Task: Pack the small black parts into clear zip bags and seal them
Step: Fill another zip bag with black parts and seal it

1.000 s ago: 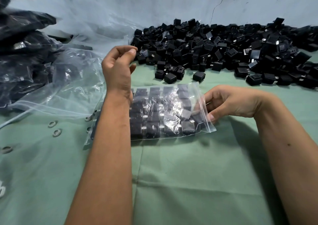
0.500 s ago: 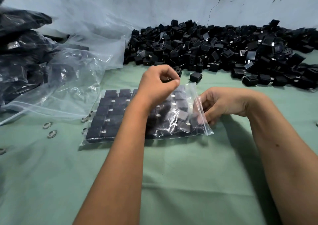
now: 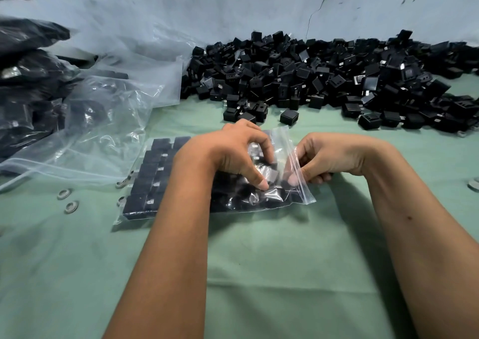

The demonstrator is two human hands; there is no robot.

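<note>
A green cloth (image 3: 259,274) carries a filled zip bag (image 3: 145,196), loose black parts (image 3: 324,79), empty bags (image 3: 103,120) and metal rings (image 3: 68,200).

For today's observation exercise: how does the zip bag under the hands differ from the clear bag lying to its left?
The zip bag lies flat, packed with rows of black parts; the clear bag on the left is crumpled and looks empty. Both hands touch the first; nothing touches the second. Both are transparent plastic on the green cloth.
</note>
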